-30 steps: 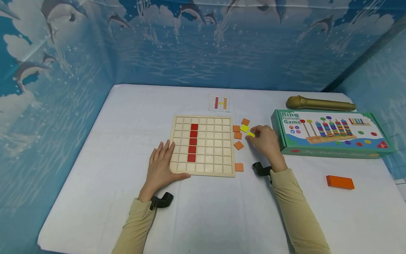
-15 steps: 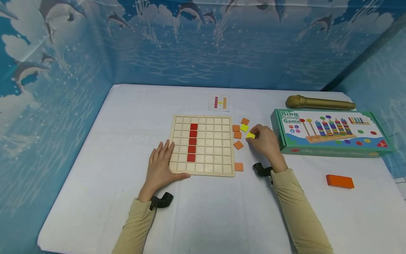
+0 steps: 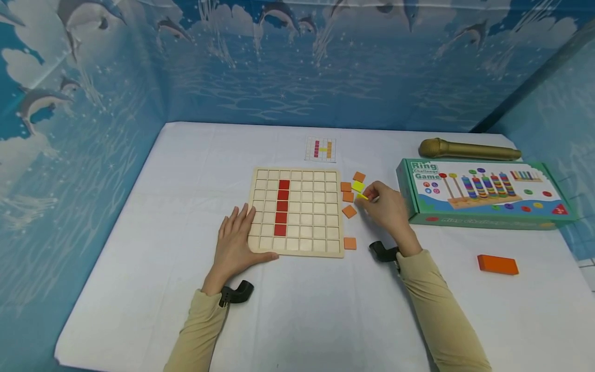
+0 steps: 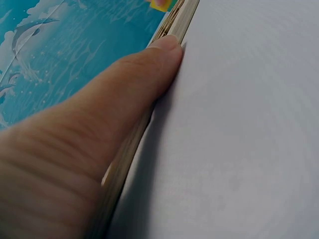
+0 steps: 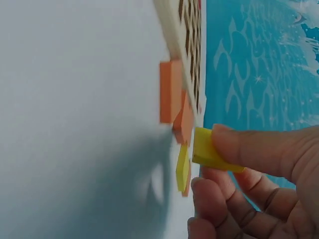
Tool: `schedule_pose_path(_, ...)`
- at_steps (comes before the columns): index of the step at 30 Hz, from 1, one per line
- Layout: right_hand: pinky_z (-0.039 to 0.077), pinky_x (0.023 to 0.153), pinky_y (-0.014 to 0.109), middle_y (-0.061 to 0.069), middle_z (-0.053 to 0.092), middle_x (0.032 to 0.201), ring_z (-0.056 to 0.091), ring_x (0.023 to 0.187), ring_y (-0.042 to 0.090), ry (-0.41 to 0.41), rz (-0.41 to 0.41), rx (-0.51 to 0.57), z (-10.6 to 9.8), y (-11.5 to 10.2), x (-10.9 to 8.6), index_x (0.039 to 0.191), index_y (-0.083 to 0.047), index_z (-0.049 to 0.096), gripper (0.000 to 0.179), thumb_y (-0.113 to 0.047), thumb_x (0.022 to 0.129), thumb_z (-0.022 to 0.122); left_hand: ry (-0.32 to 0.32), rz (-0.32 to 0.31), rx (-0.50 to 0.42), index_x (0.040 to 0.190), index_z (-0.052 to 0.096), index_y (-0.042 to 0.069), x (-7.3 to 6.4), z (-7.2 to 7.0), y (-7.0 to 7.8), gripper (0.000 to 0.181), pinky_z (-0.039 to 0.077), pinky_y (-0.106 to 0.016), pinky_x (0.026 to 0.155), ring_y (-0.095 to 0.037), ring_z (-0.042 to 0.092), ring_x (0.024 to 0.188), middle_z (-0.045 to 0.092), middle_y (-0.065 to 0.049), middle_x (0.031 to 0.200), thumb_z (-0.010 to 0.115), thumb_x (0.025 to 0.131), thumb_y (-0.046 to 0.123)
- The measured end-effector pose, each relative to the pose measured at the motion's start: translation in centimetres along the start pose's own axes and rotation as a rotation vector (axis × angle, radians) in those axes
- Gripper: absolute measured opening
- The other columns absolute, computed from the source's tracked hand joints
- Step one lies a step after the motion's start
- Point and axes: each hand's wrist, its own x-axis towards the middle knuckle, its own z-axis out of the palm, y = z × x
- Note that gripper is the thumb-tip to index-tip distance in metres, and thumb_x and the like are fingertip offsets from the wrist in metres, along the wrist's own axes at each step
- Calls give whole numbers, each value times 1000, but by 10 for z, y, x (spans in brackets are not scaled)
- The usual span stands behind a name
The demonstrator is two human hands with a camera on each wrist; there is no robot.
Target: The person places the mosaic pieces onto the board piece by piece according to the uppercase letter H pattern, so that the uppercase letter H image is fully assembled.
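Observation:
A wooden grid board lies on the white table, with a column of red square tiles set in its cells. My left hand rests at the board's lower left corner, fingers straight and spread; in the left wrist view its thumb lies along the board's edge. To the right of the board, my right hand pinches a yellow square tile between thumb and fingers. Another yellow tile lies just beyond it, among several orange tiles beside the board's right edge.
A small pattern card lies behind the board. At the right stand a green Ring Challenge Game box and, behind it, a gold microphone. An orange block lies nearer the front right. Blue sea-print cloth hangs around the table.
My right hand has lifted the yellow tile, tilted it, and shifted it slightly left toward the board. The left hand stays in place.

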Motion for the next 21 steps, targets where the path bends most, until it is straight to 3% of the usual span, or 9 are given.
schedule_pose_path(7, 38, 53, 31, 9, 60, 76, 51, 64, 22, -10, -90, 134, 8, -15, 4, 85, -2, 61, 25, -19, 80, 78, 17, 20, -1, 151, 25, 7, 1, 0, -1, 119, 4, -47, 112, -30, 7, 142, 19, -12, 155, 78, 60, 63)
schedule_pose_path(21, 43, 56, 32, 6, 68, 83, 55, 62, 18, -124, -211, 223, 29, -57, 10, 91, -5, 73, 11, -14, 85, 72, 10, 9, 4, 151, 24, 8, 0, 1, -1, 119, 3, -45, 112, -29, 6, 142, 18, -11, 156, 77, 61, 64)
